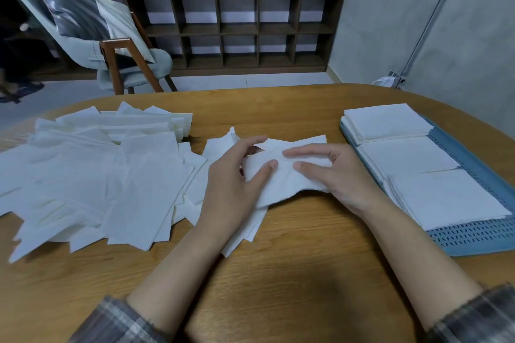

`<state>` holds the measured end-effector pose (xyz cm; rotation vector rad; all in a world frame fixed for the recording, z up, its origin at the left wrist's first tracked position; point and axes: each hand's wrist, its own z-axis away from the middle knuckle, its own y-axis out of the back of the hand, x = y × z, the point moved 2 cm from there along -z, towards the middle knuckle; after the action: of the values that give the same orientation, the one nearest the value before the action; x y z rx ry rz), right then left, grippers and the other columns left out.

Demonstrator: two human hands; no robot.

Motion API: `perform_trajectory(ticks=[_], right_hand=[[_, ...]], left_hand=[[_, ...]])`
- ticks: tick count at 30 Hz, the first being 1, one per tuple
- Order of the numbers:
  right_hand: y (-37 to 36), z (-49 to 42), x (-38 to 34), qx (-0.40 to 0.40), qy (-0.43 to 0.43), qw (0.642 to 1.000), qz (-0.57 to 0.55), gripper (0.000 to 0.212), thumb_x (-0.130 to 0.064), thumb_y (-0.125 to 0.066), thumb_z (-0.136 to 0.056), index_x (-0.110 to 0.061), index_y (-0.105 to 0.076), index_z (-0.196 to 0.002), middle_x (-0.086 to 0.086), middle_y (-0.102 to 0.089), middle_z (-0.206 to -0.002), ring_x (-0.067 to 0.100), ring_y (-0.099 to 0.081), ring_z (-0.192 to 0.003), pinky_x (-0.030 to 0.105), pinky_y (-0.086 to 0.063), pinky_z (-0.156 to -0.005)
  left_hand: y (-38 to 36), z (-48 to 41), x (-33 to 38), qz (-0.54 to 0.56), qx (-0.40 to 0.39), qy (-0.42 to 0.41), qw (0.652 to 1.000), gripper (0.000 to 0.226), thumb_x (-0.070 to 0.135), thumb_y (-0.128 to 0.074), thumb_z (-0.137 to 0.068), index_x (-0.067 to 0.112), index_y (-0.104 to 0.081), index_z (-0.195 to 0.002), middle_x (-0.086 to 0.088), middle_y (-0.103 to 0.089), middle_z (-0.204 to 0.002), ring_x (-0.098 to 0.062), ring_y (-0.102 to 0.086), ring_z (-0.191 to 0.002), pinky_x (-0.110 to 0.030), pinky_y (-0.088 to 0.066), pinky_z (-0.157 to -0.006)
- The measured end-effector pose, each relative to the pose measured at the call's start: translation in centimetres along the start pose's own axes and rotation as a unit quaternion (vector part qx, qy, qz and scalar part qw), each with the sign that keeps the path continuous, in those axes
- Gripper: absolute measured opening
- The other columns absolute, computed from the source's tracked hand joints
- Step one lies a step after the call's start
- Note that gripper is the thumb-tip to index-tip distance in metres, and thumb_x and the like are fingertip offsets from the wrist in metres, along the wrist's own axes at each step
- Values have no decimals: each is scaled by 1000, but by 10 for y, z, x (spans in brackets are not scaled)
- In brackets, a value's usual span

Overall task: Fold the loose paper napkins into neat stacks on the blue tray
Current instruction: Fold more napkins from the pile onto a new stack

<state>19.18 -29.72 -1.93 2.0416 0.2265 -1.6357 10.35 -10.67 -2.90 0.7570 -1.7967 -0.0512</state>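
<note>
A white paper napkin [281, 178] is lifted a little off the wooden table at the centre, partly folded. My left hand [234, 184] grips its left side, thumb on top and fingers curled over the far edge. My right hand [334, 175] holds its right side, fingers laid across the top. A wide pile of loose napkins [97, 175] spreads over the left of the table. On the right lies the blue tray [479, 234], carrying three stacks of folded napkins [390, 122] in a row.
The wooden table [278, 273] has a curved far edge. Behind it stand a chair [117, 47] with cushions at the left and a dark cubby shelf [237, 30] with potted plants on top. A grey wall is at the right.
</note>
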Motion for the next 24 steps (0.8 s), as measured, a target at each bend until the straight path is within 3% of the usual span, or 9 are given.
perform_trajectory(ticks=[3,6,9,14,17,21,24], right_hand=[[10,-6,4,126,0,992,32,36,-2,-70,-96,-35,-82,-100,-27,-77,-107,-8,-66,-111,28,-51,-109],[16,-9,11,187,-5,982,27,36,-4,-69,-96,-38,-82,-100,-28,-76,-109,-7,-64,-114,32,-50,-111],[15,-10,14,200,-8,979,25,36,-3,-67,-96,-34,-82,-105,-24,-76,-114,-5,-63,-118,34,-50,-113],[14,-10,14,194,-12,981,26,39,-2,-63,-98,-32,-81,-114,-23,-72,-122,-5,-60,-122,24,-48,-110],[13,-11,14,187,-10,982,29,41,-1,-61,-98,-33,-80,-115,-23,-70,-126,-6,-58,-124,17,-46,-106],[12,-12,15,179,-3,983,33,42,0,-60,-97,-31,-80,-117,-27,-71,-121,-19,-56,-117,2,-44,-96],[11,-13,17,174,-3,984,34,42,-1,-59,-97,-31,-80,-117,-26,-71,-122,-17,-56,-120,4,-44,-98]], left_hand=[[-6,0,-6,-94,-69,-10,993,71,33,-84,-87,39,-48,-147,18,-61,-119,1,-58,-111,-18,-47,-91],[-9,4,-6,-141,-116,6,983,79,40,-86,-81,41,-43,-147,15,-58,-120,-1,-54,-113,-25,-47,-95],[-9,5,-7,-159,-120,-21,980,59,38,-85,-81,34,-57,-132,16,-60,-116,-4,-56,-115,-32,-51,-95],[-7,4,-6,-175,-108,-33,978,6,29,-76,-86,26,-75,-91,14,-69,-92,-5,-64,-92,-32,-55,-80],[-6,5,-3,-151,-98,-19,984,8,25,-73,-90,25,-80,-85,15,-73,-89,-3,-67,-89,-24,-54,-78],[-4,4,-1,-124,-80,22,989,10,23,-74,-91,23,-82,-86,16,-76,-88,1,-66,-89,-8,-46,-74],[-5,4,0,-115,-68,20,991,11,21,-73,-90,22,-79,-81,14,-75,-84,1,-66,-89,-11,-48,-74]])
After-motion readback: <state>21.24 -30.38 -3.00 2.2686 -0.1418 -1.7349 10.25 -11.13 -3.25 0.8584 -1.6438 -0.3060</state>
